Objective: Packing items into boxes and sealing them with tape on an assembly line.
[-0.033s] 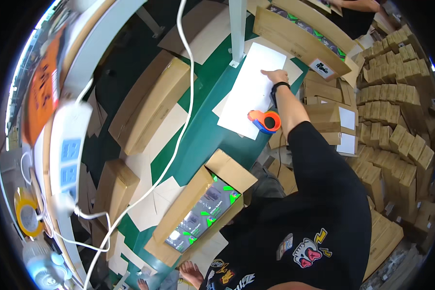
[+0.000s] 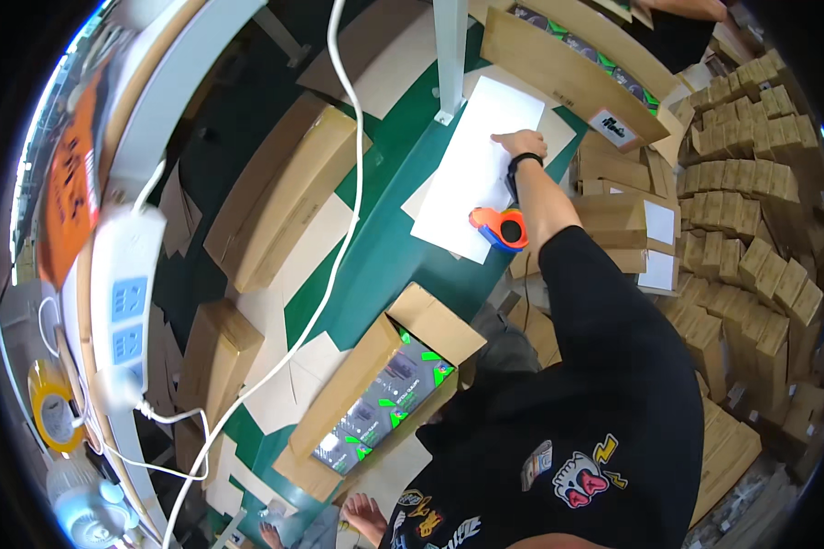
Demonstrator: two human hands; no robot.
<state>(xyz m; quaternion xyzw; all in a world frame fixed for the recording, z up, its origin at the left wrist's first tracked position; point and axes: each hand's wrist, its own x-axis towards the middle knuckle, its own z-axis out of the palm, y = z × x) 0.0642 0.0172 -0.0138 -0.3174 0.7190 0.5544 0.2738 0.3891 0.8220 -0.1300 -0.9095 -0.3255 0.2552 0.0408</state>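
At the far side, my right hand (image 2: 522,145) reaches over a long white sheet of paper (image 2: 481,169). The thumb lies across the sheet and the other fingers are bent at its right edge, partly hidden. A dark band (image 2: 513,176) circles the wrist. Close to the sheet's near end sits an orange and blue tape dispenser (image 2: 501,229). Nearer to me, an open cardboard box (image 2: 339,403) holds several dark packages (image 2: 382,403) with green marks. I do not see my left hand.
Cardboard boxes (image 2: 307,197) stand left of the green table (image 2: 375,274). Another open carton (image 2: 558,69) is at the far right. Stacked cartons (image 2: 742,197) fill the right side. A white cable (image 2: 355,183) crosses the view. Bare skin with spread digits (image 2: 364,514) shows at the lower edge, seemingly another person's.
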